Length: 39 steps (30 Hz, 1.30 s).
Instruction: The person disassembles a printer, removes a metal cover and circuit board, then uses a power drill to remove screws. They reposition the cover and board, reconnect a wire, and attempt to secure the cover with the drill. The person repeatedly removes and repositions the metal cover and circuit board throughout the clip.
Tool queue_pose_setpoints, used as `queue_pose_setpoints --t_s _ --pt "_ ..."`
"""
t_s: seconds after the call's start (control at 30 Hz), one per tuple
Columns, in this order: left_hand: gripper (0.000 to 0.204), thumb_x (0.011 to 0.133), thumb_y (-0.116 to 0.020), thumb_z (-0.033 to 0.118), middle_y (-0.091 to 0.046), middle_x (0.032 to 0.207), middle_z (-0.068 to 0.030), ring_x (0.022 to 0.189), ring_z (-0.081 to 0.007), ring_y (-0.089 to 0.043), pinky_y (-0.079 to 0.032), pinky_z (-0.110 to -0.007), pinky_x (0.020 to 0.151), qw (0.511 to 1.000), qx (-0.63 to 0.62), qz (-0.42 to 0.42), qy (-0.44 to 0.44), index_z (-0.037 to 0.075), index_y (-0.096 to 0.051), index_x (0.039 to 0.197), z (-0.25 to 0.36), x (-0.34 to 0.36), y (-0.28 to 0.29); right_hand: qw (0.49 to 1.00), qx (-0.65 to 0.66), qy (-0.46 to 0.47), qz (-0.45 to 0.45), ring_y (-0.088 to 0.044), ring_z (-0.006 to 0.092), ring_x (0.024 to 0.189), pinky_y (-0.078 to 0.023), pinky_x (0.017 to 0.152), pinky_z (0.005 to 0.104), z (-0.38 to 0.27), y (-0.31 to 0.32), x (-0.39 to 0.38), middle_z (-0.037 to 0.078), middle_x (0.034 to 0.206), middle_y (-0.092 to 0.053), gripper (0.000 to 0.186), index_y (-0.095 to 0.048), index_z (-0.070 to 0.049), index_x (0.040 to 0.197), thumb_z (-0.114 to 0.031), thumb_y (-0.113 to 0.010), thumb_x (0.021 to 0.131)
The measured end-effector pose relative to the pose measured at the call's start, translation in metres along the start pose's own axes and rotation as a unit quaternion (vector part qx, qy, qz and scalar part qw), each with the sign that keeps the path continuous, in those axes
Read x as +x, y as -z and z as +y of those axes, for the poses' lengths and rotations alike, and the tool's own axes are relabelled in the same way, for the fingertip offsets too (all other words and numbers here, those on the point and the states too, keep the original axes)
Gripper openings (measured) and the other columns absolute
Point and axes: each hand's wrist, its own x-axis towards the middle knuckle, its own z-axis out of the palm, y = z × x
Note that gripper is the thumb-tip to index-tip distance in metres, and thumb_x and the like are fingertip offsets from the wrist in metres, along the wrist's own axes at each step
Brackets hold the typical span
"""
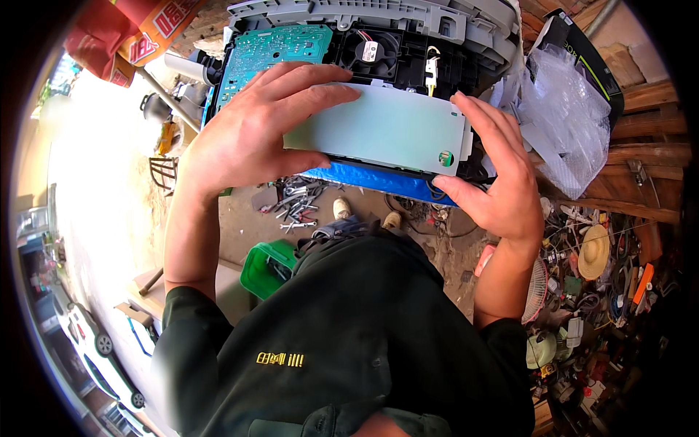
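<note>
A pale, flat rectangular metal plate [386, 127] lies over the near part of an opened grey and black machine [466, 33], perhaps a printer. My left hand [255, 124] spans its left end, thumb along the near edge and fingers over the top and far edge. At the right end, my right hand [499, 164] grips it with thumb at the near corner and fingers at the far one. Beyond the plate sit a green circuit board [284, 51], a black fan [368, 54] and a white connector with wires [432, 71]. The plate's underside is hidden.
A blue surface [371, 180] supports the machine. Bubble wrap [564, 116] hangs at the right. Below are scattered wrenches [295, 200], a green bin [266, 266], a pink-rimmed fan [536, 288] and a heap of parts with a straw hat [594, 251]. Red and orange fabric [131, 36] hangs upper left.
</note>
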Motion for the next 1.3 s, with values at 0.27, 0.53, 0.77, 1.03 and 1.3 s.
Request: queue_pose_setpoints --t_s 0.27,0.53,0.77,1.03,1.3 --pt "0.079 0.064 -0.092 0.011 -0.060 0.151 -0.0155 0.135 -0.0399 -0.058 -0.050 -0.050 0.111 1.000 -0.012 0.001 0.021 0.009 -0.067 0.139 -0.004 -0.013 0.004 1.000 0.003 0.004 0.003 -0.059 0.0404 0.126 -0.047 0.110 0.0464 0.003 -0.001 0.000 0.022 0.143 -0.062 0.087 -0.058 0.002 0.147 -0.014 -0.092 0.069" --pt "0.076 0.065 -0.091 0.011 -0.060 0.150 -0.0160 0.133 -0.0399 -0.059 -0.051 -0.049 0.109 1.000 -0.013 0.005 0.024 0.008 -0.068 0.137 -0.004 -0.014 0.001 1.000 -0.003 0.010 0.003 -0.060 0.0406 0.124 -0.048 0.109 0.0466 0.003 0.001 0.002 0.021 0.141 -0.063 0.084 -0.060 0.003 0.145 -0.014 -0.093 0.070" --pt "0.074 0.066 -0.091 0.015 -0.060 0.150 -0.0161 0.134 -0.0405 -0.058 -0.050 -0.050 0.110 0.999 -0.016 0.001 0.038 0.008 -0.069 0.136 -0.003 -0.015 0.002 1.000 -0.019 0.001 0.003 -0.059 0.0419 0.122 -0.049 0.106 0.0483 -0.004 0.000 0.003 0.020 0.139 -0.062 0.085 -0.060 0.001 0.144 -0.013 -0.093 0.067" --pt "0.068 0.074 -0.090 0.030 -0.062 0.149 -0.0157 0.133 -0.0415 -0.059 -0.049 -0.051 0.110 0.999 -0.017 0.004 0.034 0.007 -0.069 0.135 -0.007 -0.016 0.002 1.000 -0.027 0.009 0.001 -0.059 0.0416 0.121 -0.049 0.105 0.0491 -0.005 0.001 0.006 0.020 0.137 -0.062 0.086 -0.060 0.001 0.144 -0.012 -0.093 0.065" --pt "0.069 0.075 -0.088 0.042 -0.064 0.146 -0.0166 0.132 -0.0419 -0.059 -0.049 -0.052 0.109 0.999 -0.024 0.006 0.048 0.005 -0.070 0.131 -0.012 -0.019 0.004 0.999 -0.035 -0.014 -0.015 -0.060 0.0414 0.119 -0.050 0.104 0.0491 -0.005 0.003 0.008 0.022 0.136 -0.062 0.087 -0.061 0.002 0.143 -0.011 -0.093 0.063"
